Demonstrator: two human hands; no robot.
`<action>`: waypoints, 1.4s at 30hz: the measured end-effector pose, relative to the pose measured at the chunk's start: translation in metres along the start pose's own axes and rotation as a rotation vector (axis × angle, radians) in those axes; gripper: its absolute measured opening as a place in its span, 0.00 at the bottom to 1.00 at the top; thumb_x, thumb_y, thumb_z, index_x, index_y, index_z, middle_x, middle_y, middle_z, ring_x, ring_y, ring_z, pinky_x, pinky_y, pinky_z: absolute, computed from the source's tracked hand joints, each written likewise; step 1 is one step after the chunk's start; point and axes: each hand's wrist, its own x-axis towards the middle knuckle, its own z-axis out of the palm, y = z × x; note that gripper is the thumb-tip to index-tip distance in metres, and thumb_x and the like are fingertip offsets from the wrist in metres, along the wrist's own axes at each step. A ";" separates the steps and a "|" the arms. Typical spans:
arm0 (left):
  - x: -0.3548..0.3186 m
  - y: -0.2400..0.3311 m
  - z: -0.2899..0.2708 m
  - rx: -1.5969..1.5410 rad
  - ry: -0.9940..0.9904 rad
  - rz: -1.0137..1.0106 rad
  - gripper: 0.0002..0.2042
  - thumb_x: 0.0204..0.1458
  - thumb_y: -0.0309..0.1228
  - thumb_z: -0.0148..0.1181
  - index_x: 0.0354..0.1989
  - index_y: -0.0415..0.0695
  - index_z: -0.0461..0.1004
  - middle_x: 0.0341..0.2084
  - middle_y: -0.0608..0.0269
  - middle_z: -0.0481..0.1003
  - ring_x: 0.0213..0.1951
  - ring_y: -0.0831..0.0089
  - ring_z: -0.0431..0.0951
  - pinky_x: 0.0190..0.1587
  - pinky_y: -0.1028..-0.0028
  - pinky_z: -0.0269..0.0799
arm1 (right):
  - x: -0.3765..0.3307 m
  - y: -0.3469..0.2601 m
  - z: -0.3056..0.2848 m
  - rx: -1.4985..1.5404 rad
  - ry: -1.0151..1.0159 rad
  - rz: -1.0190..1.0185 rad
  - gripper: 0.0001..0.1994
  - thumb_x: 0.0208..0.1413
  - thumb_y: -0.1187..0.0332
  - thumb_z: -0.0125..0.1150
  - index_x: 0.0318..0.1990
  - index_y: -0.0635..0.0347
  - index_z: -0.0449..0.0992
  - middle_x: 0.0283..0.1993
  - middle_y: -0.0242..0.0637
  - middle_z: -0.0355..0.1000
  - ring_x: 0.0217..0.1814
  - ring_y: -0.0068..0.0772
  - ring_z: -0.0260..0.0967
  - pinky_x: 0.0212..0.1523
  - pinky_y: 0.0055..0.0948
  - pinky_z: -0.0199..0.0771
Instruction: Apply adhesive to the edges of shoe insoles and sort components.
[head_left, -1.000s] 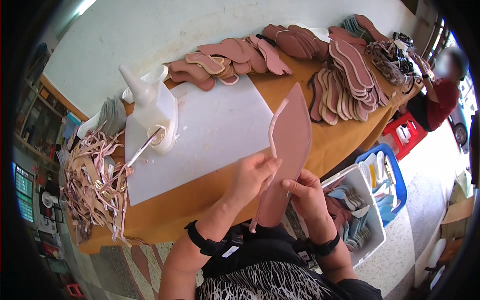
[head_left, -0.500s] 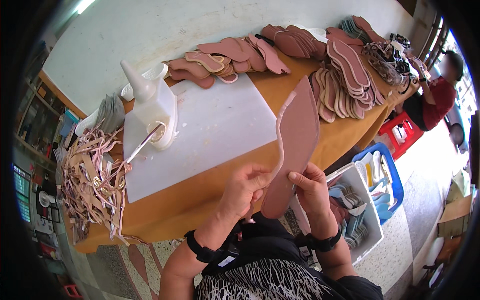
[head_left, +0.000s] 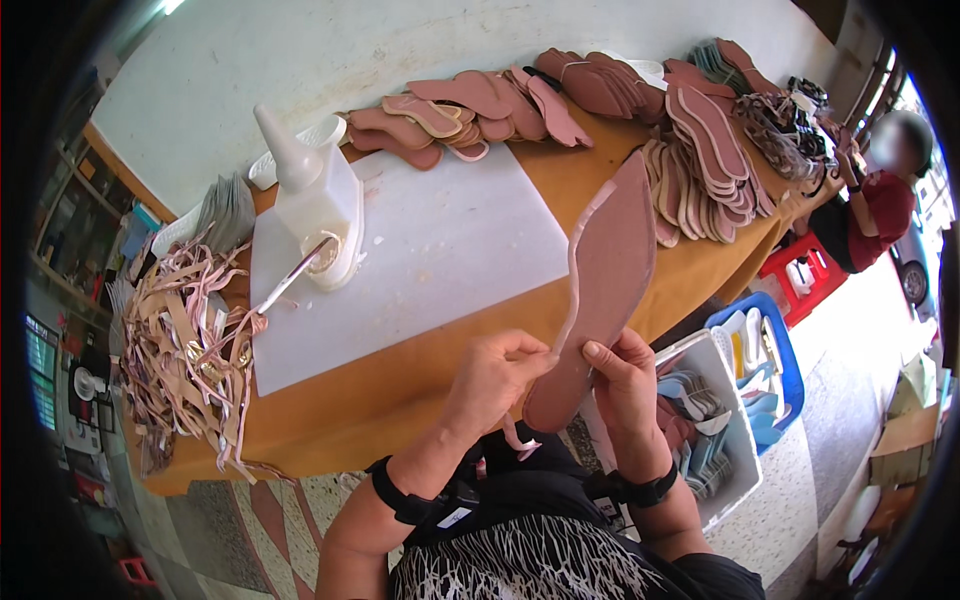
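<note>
A dusty-pink shoe insole [head_left: 615,265] stands nearly upright in front of me, toe end up and leaning right. My right hand [head_left: 628,385] grips its lower right side, thumb on the near face. A pale pink edging strip [head_left: 575,270] runs along the insole's left edge. My left hand [head_left: 492,385] is closed in a pinch on this strip, at the lower left edge. Below that hand dangles a loose tail [head_left: 519,438] of strip. Behind the hands, a white cutting board [head_left: 440,250] lies on the table, bearing a white glue container [head_left: 322,205] with a brush [head_left: 290,278] resting in its opening.
Tangled pink and tan strips [head_left: 190,350] heap at the table's left. Insole piles [head_left: 470,110] line the back, with more stacks [head_left: 705,150] at right. A white bin [head_left: 735,480] and a blue basket [head_left: 790,350] stand at lower right. Another person [head_left: 880,210] sits beyond.
My left fingers have shifted slightly to a pinch at the insole's edge. More of the loose strip tail shows below them. The insole appears slightly farther right, and the view has shifted a little.
</note>
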 end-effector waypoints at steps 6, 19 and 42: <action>0.002 0.000 0.000 0.067 -0.019 0.099 0.06 0.47 0.27 0.55 0.26 0.36 0.72 0.17 0.73 0.66 0.19 0.89 0.59 0.20 0.86 0.51 | 0.004 -0.007 -0.002 0.027 -0.111 0.123 0.14 0.46 0.73 0.59 0.41 0.66 0.70 0.35 0.33 0.71 0.37 0.24 0.67 0.42 0.23 0.65; 0.003 0.004 0.003 0.091 -0.134 0.028 0.10 0.50 0.32 0.55 0.33 0.35 0.70 0.18 0.69 0.67 0.18 0.86 0.65 0.15 0.84 0.59 | 0.013 -0.005 0.004 -0.075 0.058 0.221 0.12 0.43 0.70 0.64 0.34 0.65 0.72 0.31 0.34 0.70 0.32 0.25 0.67 0.35 0.23 0.67; 0.000 -0.026 -0.009 -0.347 -0.081 -0.046 0.05 0.46 0.23 0.58 0.29 0.34 0.71 0.19 0.65 0.69 0.14 0.85 0.59 0.16 0.86 0.54 | 0.021 -0.002 0.010 0.128 0.185 0.041 0.13 0.47 0.70 0.58 0.41 0.65 0.68 0.37 0.36 0.70 0.39 0.31 0.68 0.43 0.29 0.67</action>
